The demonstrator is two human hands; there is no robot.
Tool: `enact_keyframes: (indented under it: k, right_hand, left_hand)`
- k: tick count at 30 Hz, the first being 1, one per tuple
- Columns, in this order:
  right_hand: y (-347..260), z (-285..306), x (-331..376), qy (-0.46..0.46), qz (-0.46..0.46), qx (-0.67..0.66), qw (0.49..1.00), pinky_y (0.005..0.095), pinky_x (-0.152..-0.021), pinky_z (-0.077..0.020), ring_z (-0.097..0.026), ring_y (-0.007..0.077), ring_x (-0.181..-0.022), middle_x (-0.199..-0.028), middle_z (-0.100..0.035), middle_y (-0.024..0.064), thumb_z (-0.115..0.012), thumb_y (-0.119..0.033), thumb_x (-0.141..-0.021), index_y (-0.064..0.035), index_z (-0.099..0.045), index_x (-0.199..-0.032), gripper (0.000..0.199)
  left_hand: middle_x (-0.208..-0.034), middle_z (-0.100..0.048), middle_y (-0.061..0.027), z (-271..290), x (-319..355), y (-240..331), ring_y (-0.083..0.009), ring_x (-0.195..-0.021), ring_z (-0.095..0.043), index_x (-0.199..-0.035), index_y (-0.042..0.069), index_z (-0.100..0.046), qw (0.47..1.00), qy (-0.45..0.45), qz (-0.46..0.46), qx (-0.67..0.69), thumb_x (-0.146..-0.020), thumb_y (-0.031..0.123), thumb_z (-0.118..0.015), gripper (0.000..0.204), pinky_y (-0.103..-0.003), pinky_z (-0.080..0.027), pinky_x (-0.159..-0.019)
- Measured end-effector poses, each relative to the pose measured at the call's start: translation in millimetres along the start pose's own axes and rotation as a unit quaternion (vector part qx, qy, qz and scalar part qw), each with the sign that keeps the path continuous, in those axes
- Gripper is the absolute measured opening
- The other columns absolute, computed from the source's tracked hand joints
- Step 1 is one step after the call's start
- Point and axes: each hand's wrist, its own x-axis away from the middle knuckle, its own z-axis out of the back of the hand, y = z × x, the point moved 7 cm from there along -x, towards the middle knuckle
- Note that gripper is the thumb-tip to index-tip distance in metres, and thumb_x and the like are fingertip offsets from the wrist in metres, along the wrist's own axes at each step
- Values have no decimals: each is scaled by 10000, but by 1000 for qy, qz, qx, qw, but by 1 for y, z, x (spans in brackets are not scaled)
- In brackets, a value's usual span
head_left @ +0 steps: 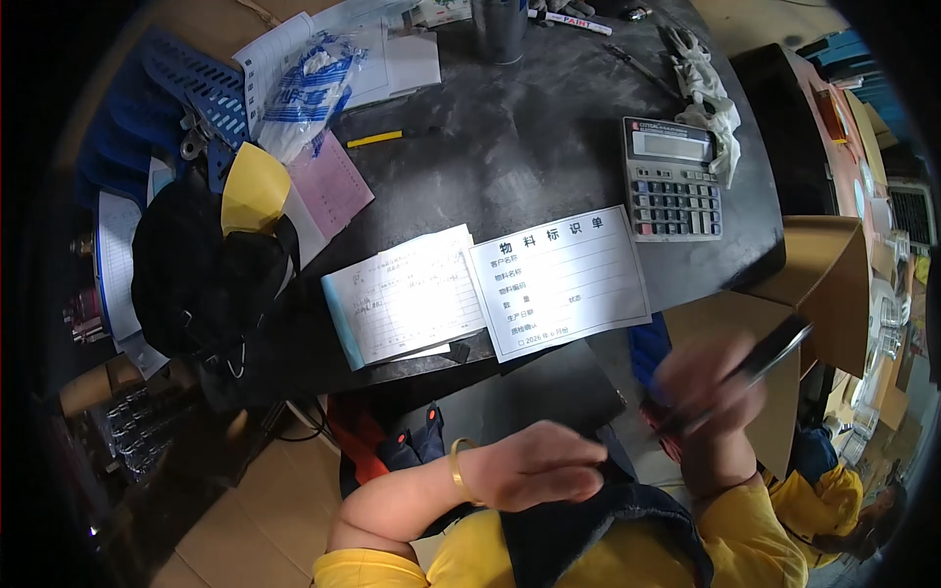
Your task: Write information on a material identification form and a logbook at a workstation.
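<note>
My right hand, smeared by motion, is closed around a dark pen whose one end points up to the right. To its left, in front of my body, my left hand has its fingers bent and pressed together; whatever they may hold is hidden. Beyond the hands, a white printed form sheet lies at the table's near edge. Its left side meets a handwritten slip pad with a light blue edge. Neither hand touches the papers.
On the dark table are a calculator, crumpled white gloves, a yellow pencil-like stick, a marker and a dark cup. A black bag sits left. Open cardboard box and another person are right.
</note>
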Motion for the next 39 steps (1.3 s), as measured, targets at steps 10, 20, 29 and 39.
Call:
enact_keyframes:
  k: [10,20,29,39]
  right_hand:
    - [103,112,14,324,-116,242,907,214,-569,-403,-510,78,-645,-777,-544,5,-630,-216,-905,-59,-538,-939,185]
    - [74,130,-2,241,-118,430,862,219,-651,-449,-558,85,-705,-812,-613,44,-669,-224,-880,7,-566,-1048,304]
    - [103,95,-32,116,-12,572,812,267,-547,-485,-653,189,-606,-735,-669,112,-744,-94,-757,-3,-678,-920,198]
    - [110,87,-37,78,-1,618,782,273,-524,-480,-638,186,-577,-701,-658,98,-730,-75,-756,-17,-670,-876,146]
  left_hand:
    - [-1196,-604,-101,98,13,-93,-335,-1250,-470,-1013,63,-607,774,206,69,-595,-832,254,-648,267,-476,-345,-1053]
    - [-1279,-565,-104,94,2,-103,-335,-1258,-463,-1085,76,-615,752,262,40,-604,-783,246,-686,354,-491,-342,-1058]
    - [-1289,-547,-69,95,32,-108,-271,-1295,-436,-1083,85,-603,745,259,31,-614,-741,242,-724,395,-461,-340,-1083]
    - [-1300,-559,-73,97,35,-108,-280,-1298,-443,-1116,91,-620,759,254,39,-599,-837,260,-652,328,-452,-309,-1094]
